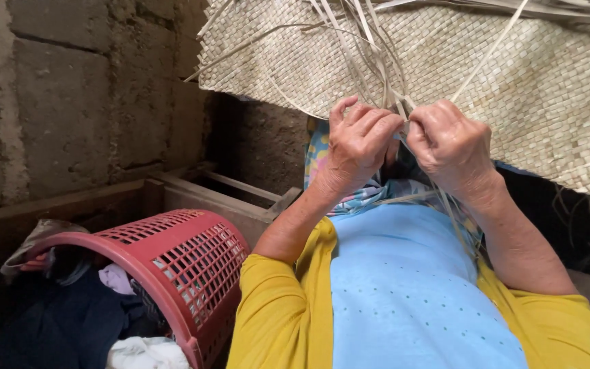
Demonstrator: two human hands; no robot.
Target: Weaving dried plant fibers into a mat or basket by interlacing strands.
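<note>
- While both hands meet at the mat's lower edge, the left hand (360, 143) curls its fingers shut around loose pale strips (377, 65) that stick out of the weave.
- Just beside it, almost touching, the right hand (448, 145) pinches the same bundle of strips, fingers closed on them.
- Above and behind the hands hangs the woven mat (541, 89), a tan sheet filling the upper right of the view, its free strands fanning upward.
- Below the wrists lies a light blue cloth (404, 287) between 2 yellow sleeves (274, 314).
- At lower left, a red plastic laundry basket (192, 256) lies tilted, with dark and white clothes spilling from it, near a grey block wall (69, 89).
</note>
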